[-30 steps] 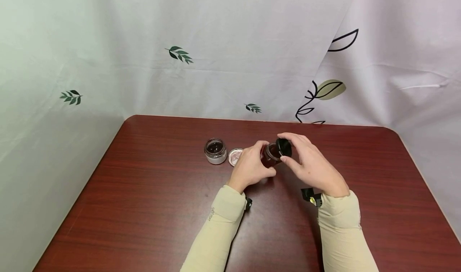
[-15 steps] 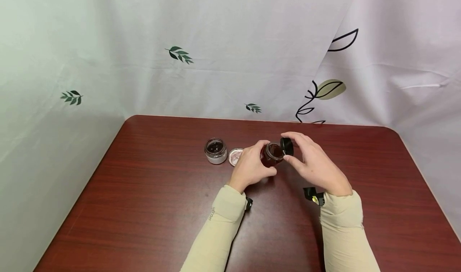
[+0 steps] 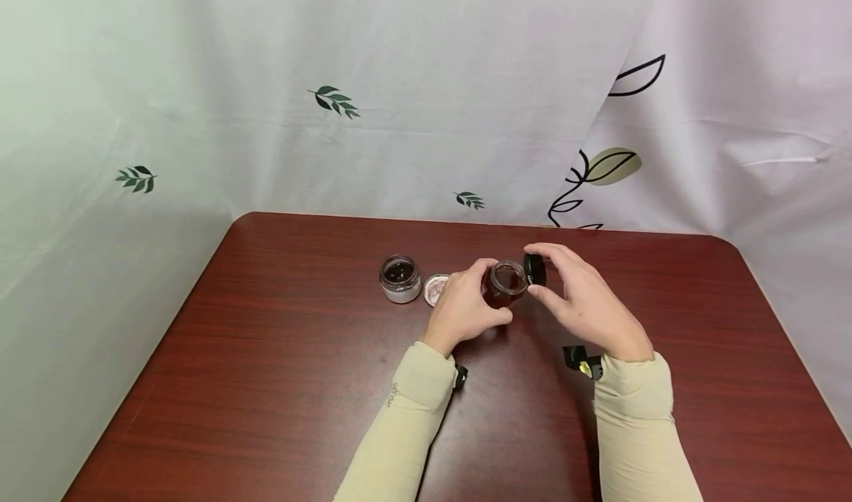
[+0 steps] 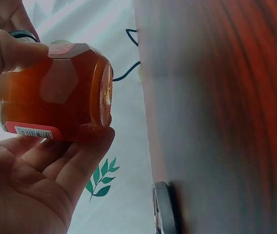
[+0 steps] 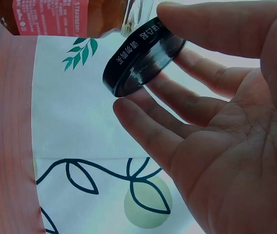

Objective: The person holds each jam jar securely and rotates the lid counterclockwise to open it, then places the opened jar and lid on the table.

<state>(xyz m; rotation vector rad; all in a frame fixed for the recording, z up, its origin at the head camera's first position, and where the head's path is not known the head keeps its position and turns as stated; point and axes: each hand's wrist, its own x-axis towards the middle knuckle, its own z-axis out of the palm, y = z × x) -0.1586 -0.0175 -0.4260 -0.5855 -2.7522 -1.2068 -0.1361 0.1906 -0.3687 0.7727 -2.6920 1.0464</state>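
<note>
My left hand grips a small glass jar of amber-red jam just above the table; in the left wrist view the jar lies between thumb and fingers, with a red label. The jar's mouth stands uncovered. My right hand pinches a black lid just right of the jar's mouth. The right wrist view has the lid held on edge between thumb and fingers, beside the jar.
A second small glass jar with dark contents stands uncovered on the dark red table, left of my left hand. Its silvery lid lies beside it. Leaf-printed white cloth hangs behind and to both sides.
The right hand has drawn the black lid off the jar's mouth and a little to the right, turning it on edge. The left hand and jar stay put.
</note>
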